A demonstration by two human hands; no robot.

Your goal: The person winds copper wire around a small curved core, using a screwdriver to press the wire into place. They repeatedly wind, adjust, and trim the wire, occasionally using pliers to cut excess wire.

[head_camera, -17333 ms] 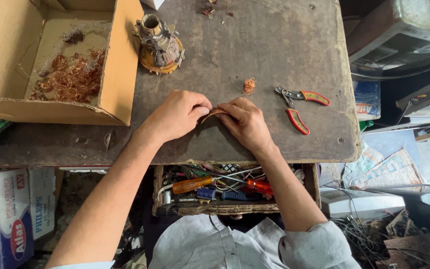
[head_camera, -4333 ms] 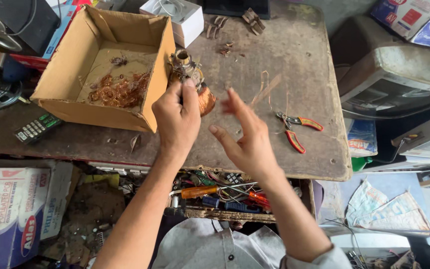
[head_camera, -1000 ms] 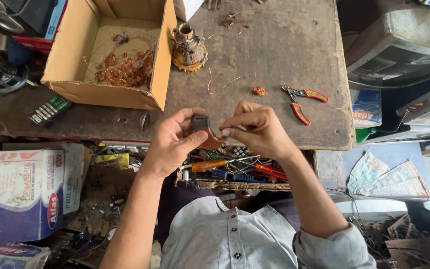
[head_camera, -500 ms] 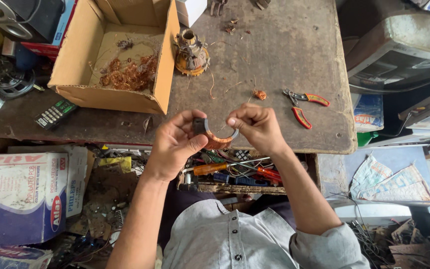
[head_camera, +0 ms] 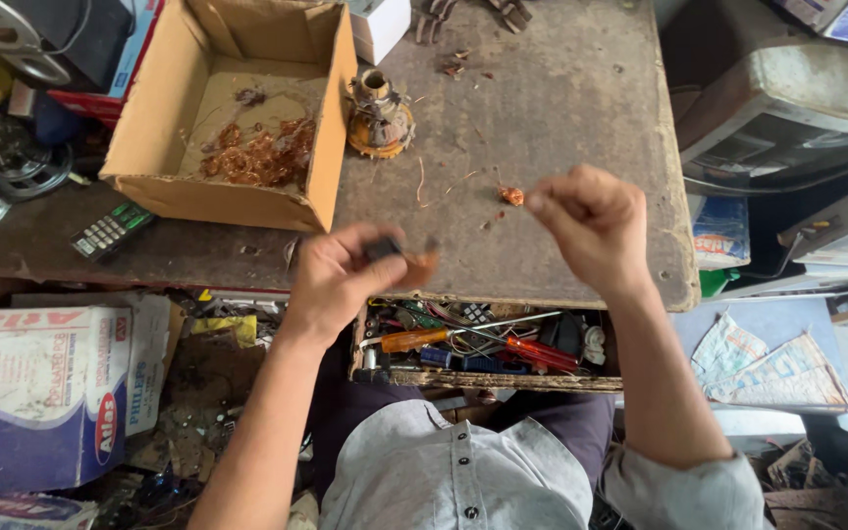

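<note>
Now, L hand (head_camera: 341, 280): pinching small dark part w/ copper coil (head_camera: 406, 260).
R hand (head_camera: 591, 221): fist closed, 3 o'clock of coil.
Cardboard box (head_camera: 321, 147): 11 o'clock.

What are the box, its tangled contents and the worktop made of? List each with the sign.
Open box: plain brown cardboard, matt, with raw folded flaps.
Tangle inside: probably bare copper wire, going by its shiny orange-red strands.
Worktop: looks like worn board, grey-brown and stained, with a chipped front edge; wood or hardboard, hard to tell.
</note>
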